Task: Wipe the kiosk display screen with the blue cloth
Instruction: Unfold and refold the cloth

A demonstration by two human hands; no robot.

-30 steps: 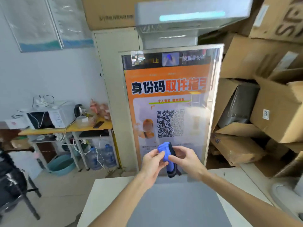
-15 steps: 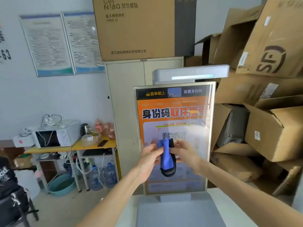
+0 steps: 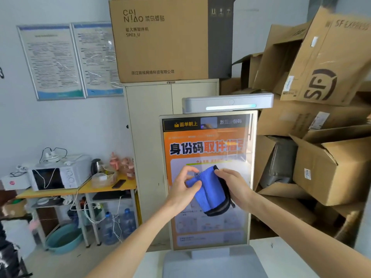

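The kiosk display screen [image 3: 208, 149] stands upright ahead of me, showing an orange poster, with a grey scanner bar [image 3: 227, 102] on top. In front of its middle I hold a blue cloth [image 3: 208, 190] with a dark edge, partly unfolded. My left hand [image 3: 183, 189] pinches its left side between thumb and fingers. My right hand [image 3: 233, 187] grips its right edge. I cannot tell whether the cloth touches the screen. The screen's centre is hidden behind it.
The kiosk's grey base [image 3: 212, 261] rests on a white counter [image 3: 281, 253] near me. Stacked cardboard boxes [image 3: 329, 157] crowd the right. A beige cabinet [image 3: 148, 137] with a big carton on top stands behind. A yellow table [image 3: 96, 189] with a microwave [image 3: 58, 175] is at left.
The view has tilted up, so the screen sits lower in frame. Both hands have risen along the screen and spread the bunched cloth wider.
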